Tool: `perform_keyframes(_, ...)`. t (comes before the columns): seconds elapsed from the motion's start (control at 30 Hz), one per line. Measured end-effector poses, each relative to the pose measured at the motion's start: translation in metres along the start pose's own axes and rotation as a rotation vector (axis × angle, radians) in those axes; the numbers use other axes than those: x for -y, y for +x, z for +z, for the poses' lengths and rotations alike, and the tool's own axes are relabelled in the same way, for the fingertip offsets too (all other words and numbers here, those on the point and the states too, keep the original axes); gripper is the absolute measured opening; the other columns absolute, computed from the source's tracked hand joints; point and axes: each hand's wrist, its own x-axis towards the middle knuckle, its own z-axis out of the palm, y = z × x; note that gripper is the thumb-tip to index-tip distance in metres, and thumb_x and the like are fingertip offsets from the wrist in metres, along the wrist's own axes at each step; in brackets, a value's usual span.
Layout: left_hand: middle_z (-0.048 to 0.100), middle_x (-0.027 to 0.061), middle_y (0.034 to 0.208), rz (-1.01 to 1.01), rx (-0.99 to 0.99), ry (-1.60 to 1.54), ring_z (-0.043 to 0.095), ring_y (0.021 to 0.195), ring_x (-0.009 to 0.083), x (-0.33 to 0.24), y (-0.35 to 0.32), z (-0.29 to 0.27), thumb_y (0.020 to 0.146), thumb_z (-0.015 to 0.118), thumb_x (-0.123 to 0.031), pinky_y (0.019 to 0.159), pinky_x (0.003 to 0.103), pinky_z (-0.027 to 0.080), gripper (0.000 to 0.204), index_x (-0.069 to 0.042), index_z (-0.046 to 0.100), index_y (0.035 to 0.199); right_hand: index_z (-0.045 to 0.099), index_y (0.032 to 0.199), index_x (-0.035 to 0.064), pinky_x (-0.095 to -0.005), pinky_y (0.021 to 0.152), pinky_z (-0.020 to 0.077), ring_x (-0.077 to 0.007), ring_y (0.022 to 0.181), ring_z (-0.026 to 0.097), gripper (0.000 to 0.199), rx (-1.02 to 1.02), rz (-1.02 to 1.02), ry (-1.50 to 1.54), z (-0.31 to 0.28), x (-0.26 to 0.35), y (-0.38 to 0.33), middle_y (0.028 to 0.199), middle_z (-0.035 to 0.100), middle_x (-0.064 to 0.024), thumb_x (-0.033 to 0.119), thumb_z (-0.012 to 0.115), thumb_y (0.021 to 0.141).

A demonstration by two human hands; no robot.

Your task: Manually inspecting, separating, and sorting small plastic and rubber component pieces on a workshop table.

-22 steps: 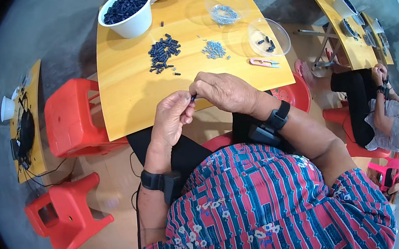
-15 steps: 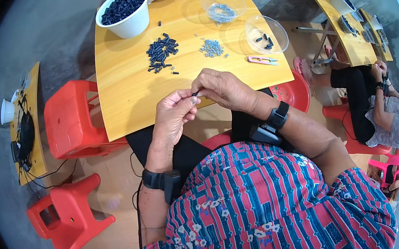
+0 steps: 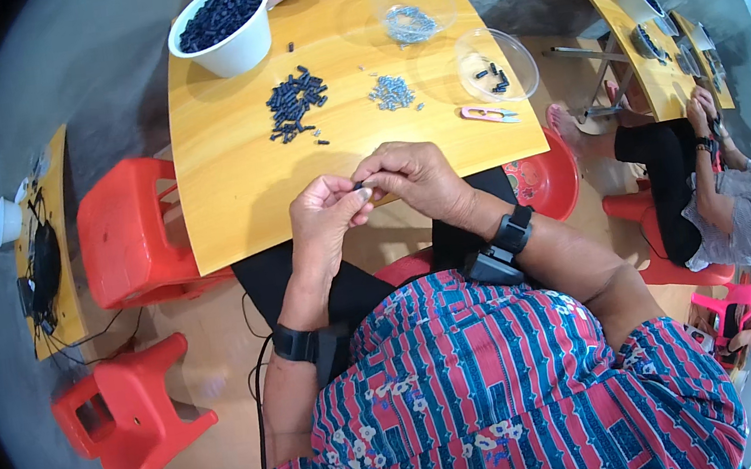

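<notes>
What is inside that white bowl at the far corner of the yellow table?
The white bowl is heaped with small dark blue-black pieces, like the loose pile on the table. What lies beneath the top layer is covered.

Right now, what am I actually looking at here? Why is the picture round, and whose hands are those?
No machine is at work here: a person wears a wide fisheye camera on the head, looking down, so the picture is round and straight edges bend. The two forearms rising from below are that person's own. The left hand and right hand meet over the near edge of a yellow table and pinch a small dark part between the fingertips. On the table lie a heap of dark parts, a smaller heap of grey metal parts, pink snips, a white bowl full of dark parts and a clear dish holding a few. Red stools stand to the left. Another person sits at a second table on the right.
</notes>
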Motion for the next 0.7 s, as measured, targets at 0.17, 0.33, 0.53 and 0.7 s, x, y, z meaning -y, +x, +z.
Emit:
perform_keyframes(0.17, 0.066, 0.0058, 0.084, -0.079, 0.008, -0.018, 0.062, 0.069, 0.0098, 0.001, 0.000, -0.006, 0.087, 0.064, -0.003, 0.062, 0.021, 0.053, 0.008, -0.003, 0.060, 0.094, 0.068, 0.094, 0.0038, -0.0287, 0.065, 0.0533, -0.0193, 0.076, 0.064, 0.011, 0.009, -0.119, -0.258, 0.000, -0.004, 0.002, 0.083, 0.064, -0.0075, 0.002, 0.064, 0.084)
perform_keyframes(0.33, 0.065, 0.0038, 0.083, 0.016, 0.040, 0.198, 0.061, 0.070, 0.0077, -0.007, 0.010, -0.001, 0.086, 0.066, -0.004, 0.062, 0.020, 0.050, 0.008, -0.001, 0.063, 0.093, 0.068, 0.090, 0.0044, -0.0325, 0.067, 0.0523, -0.0240, 0.077, 0.064, 0.010, -0.027, -0.199, -0.336, -0.012, -0.004, 0.004, 0.083, 0.066, -0.0100, 0.005, 0.065, 0.081)
perform_keyframes(0.53, 0.061, 0.0002, 0.078, 0.446, -0.144, 0.625, 0.054, 0.067, 0.0048, 0.011, 0.024, -0.010, 0.083, 0.067, -0.003, 0.063, 0.019, 0.047, 0.006, 0.000, 0.063, 0.087, 0.069, 0.080, 0.0038, -0.0367, 0.067, 0.0519, -0.0292, 0.072, 0.065, 0.013, -0.251, 0.089, -0.632, -0.060, -0.012, 0.002, 0.077, 0.066, -0.0161, 0.014, 0.063, 0.076)
perform_keyframes(0.7, 0.060, 0.0002, 0.075, 0.420, -0.212, 0.539, 0.053, 0.065, 0.0047, 0.012, 0.024, -0.012, 0.082, 0.068, -0.001, 0.063, 0.019, 0.047, 0.007, 0.000, 0.061, 0.085, 0.069, 0.086, 0.0007, -0.0280, 0.062, 0.0502, -0.0170, 0.068, 0.064, 0.011, -0.228, 0.168, -0.629, -0.071, -0.014, 0.004, 0.078, 0.068, -0.0099, 0.010, 0.069, 0.080)
